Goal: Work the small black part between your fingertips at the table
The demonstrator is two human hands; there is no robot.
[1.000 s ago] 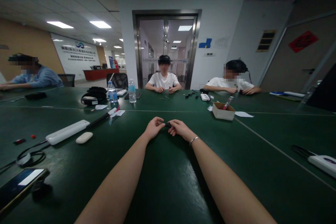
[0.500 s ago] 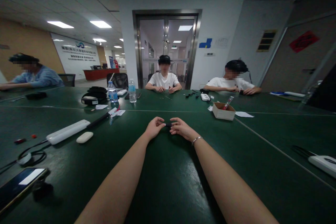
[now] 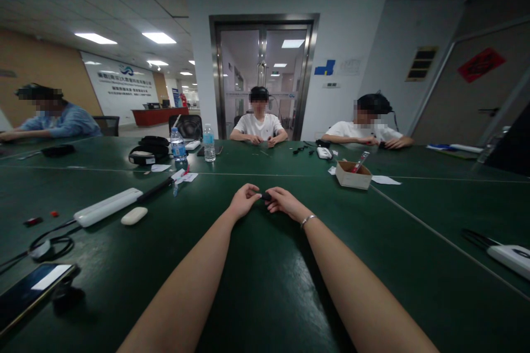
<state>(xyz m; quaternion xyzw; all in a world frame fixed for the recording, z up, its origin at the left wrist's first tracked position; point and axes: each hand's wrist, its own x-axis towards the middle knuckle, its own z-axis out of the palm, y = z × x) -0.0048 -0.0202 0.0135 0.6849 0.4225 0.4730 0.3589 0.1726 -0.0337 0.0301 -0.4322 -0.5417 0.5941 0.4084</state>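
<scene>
Both my hands meet over the middle of the green table (image 3: pixel 265 265). Between them is a small black object (image 3: pixel 266 197), too small to name. My right hand (image 3: pixel 285 204) pinches it between thumb and fingertips. On the other side, my left hand (image 3: pixel 244 201) has its thumb and fingertips closed at the object's left end, where a small light tip shows. A bracelet (image 3: pixel 307 221) is on my right wrist.
An open box (image 3: pixel 354 177) stands to the right. On the left lie a white power strip (image 3: pixel 108 207), a white oval case (image 3: pixel 134 216), a phone (image 3: pixel 35 292) and cables. Two water bottles (image 3: pixel 209 143) stand farther back. Three people sit across and around the table.
My right-hand fingers have closed in a little on the black object, curling more tightly round it. My left hand stays nearly still.
</scene>
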